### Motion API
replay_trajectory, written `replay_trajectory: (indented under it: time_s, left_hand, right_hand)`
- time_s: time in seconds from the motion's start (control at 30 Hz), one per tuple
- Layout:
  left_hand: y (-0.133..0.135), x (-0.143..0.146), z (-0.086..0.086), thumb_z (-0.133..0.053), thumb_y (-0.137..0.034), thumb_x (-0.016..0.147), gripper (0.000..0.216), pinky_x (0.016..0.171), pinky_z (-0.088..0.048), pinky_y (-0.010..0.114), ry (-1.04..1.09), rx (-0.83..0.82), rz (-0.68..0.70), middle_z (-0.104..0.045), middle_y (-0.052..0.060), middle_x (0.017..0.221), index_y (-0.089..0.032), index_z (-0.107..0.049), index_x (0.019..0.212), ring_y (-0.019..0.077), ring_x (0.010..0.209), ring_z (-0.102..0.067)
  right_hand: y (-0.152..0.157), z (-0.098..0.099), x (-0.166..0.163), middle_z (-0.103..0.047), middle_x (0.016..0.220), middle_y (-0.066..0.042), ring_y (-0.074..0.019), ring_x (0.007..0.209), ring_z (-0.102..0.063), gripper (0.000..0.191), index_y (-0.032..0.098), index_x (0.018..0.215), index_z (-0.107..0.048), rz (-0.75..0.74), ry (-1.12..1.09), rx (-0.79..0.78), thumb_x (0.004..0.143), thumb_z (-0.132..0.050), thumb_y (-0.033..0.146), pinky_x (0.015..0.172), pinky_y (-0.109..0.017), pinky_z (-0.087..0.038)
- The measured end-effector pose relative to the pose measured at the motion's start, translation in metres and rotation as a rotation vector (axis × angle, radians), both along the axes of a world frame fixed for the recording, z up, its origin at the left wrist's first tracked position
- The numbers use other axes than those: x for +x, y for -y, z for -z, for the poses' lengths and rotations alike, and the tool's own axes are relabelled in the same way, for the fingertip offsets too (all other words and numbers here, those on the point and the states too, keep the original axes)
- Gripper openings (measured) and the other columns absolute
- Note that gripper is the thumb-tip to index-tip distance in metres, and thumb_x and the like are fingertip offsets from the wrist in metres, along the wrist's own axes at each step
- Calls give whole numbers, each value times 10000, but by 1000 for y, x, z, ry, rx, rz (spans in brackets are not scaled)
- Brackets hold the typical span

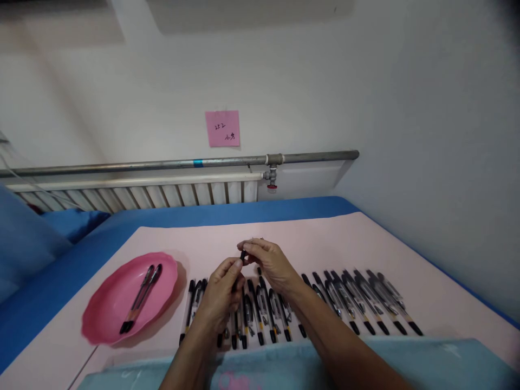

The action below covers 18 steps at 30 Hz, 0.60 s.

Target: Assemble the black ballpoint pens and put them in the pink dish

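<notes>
My left hand (225, 287) is closed around a pen, only whose black end (242, 255) shows above the thumb. The fingertips of my right hand (270, 262) pinch at that same black end from the right. The rest of the pen is hidden inside the left hand. Beneath and around both hands lie rows of pen parts: clear barrels with black ends (280, 314), and short caps with clips among them. To the left, a pink scalloped dish (95, 319) holds two pens with black caps (142, 298).
More pen parts (365, 303) lie in a slanted row on the right of the pink sheet (325, 238). A light blue cloth (426, 357) runs along the front edge. Behind stand a radiator (203, 193), a pipe (162, 165) and a wall with a pink note (222, 129).
</notes>
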State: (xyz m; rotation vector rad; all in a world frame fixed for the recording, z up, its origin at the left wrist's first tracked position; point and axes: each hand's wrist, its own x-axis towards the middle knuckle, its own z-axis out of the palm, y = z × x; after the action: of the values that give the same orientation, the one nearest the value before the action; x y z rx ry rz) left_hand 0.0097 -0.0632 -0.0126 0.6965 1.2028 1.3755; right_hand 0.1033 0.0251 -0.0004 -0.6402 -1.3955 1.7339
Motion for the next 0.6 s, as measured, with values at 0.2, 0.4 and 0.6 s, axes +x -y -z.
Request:
replay_trajectory:
  time_s: [0.2, 0.4, 0.6]
  left_hand:
    - [0, 2, 3, -519, -494, 739, 347, 313, -134, 145, -134, 57, -79, -313, -91, 490, -190, -537, 906, 16, 333, -211]
    - [1, 1, 0, -510, -510, 735, 349, 307, -89, 148, -33, 30, -27, -343, -92, 519, -208, -528, 910, 6, 316, -177]
    - [0, 1, 1, -516, -507, 731, 353, 321, -119, 152, -112, 35, -76, -312, -92, 495, -196, -540, 896, 17, 332, -196]
  right_hand:
    - [3, -2, 0, -499, 518, 46, -96, 537, -425, 205, 174, 540, -585, 191, 116, 113, 629, -650, 346, 554, -237, -335]
    - [2, -1, -1, -601, 680, 0, -118, 607, -490, 180, 174, 688, -657, 41, 44, 69, 663, -618, 348, 602, -252, -374]
    - [1, 1, -1, -545, 598, 27, -107, 579, -461, 179, 177, 619, -617, 133, 105, 101, 663, -629, 350, 562, -241, -345]
